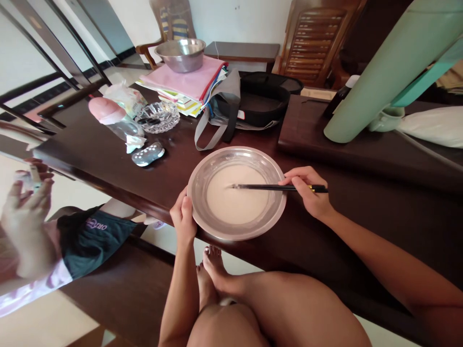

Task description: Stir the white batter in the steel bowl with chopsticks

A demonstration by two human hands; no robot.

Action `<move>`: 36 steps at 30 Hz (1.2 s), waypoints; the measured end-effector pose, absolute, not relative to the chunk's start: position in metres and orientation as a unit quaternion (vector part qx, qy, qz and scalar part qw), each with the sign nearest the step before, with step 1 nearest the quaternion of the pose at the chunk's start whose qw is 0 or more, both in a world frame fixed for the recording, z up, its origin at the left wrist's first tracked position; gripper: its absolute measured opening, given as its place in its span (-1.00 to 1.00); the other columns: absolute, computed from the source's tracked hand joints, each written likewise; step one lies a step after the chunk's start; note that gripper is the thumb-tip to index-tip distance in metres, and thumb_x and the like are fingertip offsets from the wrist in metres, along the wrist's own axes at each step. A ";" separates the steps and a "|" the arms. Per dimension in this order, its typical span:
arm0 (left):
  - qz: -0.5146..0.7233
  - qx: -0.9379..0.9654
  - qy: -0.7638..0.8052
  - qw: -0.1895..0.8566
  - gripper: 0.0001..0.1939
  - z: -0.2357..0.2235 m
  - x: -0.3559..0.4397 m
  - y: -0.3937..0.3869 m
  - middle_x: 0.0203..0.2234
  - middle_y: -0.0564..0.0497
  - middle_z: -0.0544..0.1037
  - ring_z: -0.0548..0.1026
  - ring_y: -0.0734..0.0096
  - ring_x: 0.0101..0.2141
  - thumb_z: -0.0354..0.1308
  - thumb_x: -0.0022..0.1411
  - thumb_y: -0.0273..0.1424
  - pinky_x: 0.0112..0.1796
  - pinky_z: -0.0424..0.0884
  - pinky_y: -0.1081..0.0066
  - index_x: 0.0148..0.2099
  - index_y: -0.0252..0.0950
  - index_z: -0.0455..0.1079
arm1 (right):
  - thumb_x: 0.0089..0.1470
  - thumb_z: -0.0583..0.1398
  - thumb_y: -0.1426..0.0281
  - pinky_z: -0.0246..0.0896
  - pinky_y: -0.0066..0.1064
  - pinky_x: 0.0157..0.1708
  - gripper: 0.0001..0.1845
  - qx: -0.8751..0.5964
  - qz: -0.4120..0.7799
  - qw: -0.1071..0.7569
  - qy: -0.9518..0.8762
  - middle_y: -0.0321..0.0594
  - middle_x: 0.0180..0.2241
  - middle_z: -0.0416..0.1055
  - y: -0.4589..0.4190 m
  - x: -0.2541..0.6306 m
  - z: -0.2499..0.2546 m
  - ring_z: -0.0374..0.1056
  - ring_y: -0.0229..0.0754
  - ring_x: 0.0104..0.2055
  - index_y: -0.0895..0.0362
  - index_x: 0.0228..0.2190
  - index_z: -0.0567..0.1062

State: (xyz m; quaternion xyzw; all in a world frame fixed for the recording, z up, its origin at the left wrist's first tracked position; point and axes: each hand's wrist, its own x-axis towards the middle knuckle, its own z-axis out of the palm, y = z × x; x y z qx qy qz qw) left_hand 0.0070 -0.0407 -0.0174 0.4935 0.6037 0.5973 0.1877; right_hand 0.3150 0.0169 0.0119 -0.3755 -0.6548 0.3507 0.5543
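Note:
A wide metal bowl [237, 232] stands at the front edge of the dark table, with a pale, creamy liquid [235, 205] inside. My left hand [183, 214] grips its left rim, thumb on top and fingers around the outside. In my right hand [307, 190] is a pair of black chopsticks [258, 186], held nearly level across the bowl's right rim. Their tips dip into the liquid near the middle and are coated with it.
Left on the table [94, 159] are a pink-capped bottle [108, 113], a glass ashtray [159, 118] and a dark game controller [148, 154]. Behind lie papers under a second metal bowl [183, 55] and a black bag [260, 101]. A green cylinder [383, 67] leans at right. Another person's hand [27, 207] is at left.

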 end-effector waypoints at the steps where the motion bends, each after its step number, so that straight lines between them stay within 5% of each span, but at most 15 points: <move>1: 0.596 0.494 0.604 0.189 -0.47 -0.017 0.007 -0.041 -0.09 -0.12 0.64 0.55 0.13 -0.03 -0.01 0.35 -0.04 -0.01 0.41 0.28 0.02 -0.33 0.56 | 0.22 0.22 0.24 0.52 -0.31 -0.31 -0.83 -0.381 0.343 0.568 -0.644 -0.29 -0.43 0.59 0.018 0.315 0.012 0.59 -0.17 -0.36 0.06 -0.27 0.54; 5: 0.592 0.494 0.606 0.194 -0.46 -0.016 0.007 -0.041 -0.09 -0.13 0.64 0.55 0.13 -0.05 -0.01 0.33 -0.02 -0.02 0.42 0.27 0.01 -0.33 0.56 | 0.25 0.19 0.21 0.45 -0.36 -0.45 -0.81 -0.370 0.359 0.614 -0.598 -0.35 -0.53 0.51 0.019 0.315 0.012 0.53 -0.21 -0.50 0.04 -0.31 0.53; 20: 0.602 0.491 0.601 0.189 -0.47 -0.017 0.008 -0.041 -0.10 -0.14 0.64 0.56 0.12 -0.06 0.00 0.34 -0.04 -0.03 0.42 0.26 0.01 -0.33 0.56 | 0.23 0.22 0.33 0.49 -0.36 -0.31 -0.90 -0.355 0.354 0.569 -0.652 -0.30 -0.40 0.59 0.017 0.315 0.011 0.59 -0.20 -0.35 0.05 -0.24 0.55; 25: 0.593 0.488 0.609 0.198 -0.44 -0.015 0.008 -0.041 -0.11 -0.14 0.64 0.55 0.12 -0.06 -0.01 0.32 -0.01 -0.04 0.43 0.26 0.00 -0.34 0.56 | 0.24 0.20 0.23 0.45 -0.36 -0.46 -0.82 -0.375 0.355 0.609 -0.603 -0.34 -0.51 0.51 0.017 0.315 0.013 0.53 -0.21 -0.49 0.05 -0.31 0.53; 30: 0.593 0.488 0.612 0.190 -0.45 -0.014 0.009 -0.041 -0.10 -0.13 0.64 0.55 0.12 -0.04 -0.02 0.33 -0.01 -0.02 0.42 0.27 -0.01 -0.33 0.56 | 0.22 0.22 0.26 0.50 -0.32 -0.33 -0.86 -0.372 0.355 0.566 -0.644 -0.29 -0.43 0.58 0.017 0.315 0.013 0.59 -0.17 -0.37 0.05 -0.26 0.54; 36: 0.586 0.487 0.618 0.192 -0.42 -0.014 0.009 -0.041 -0.11 -0.14 0.64 0.55 0.09 -0.05 -0.02 0.30 0.03 -0.02 0.42 0.25 -0.03 -0.33 0.56 | 0.23 0.20 0.20 0.45 -0.34 -0.45 -0.80 -0.372 0.374 0.595 -0.606 -0.33 -0.52 0.52 0.017 0.314 0.013 0.53 -0.19 -0.49 0.05 -0.30 0.52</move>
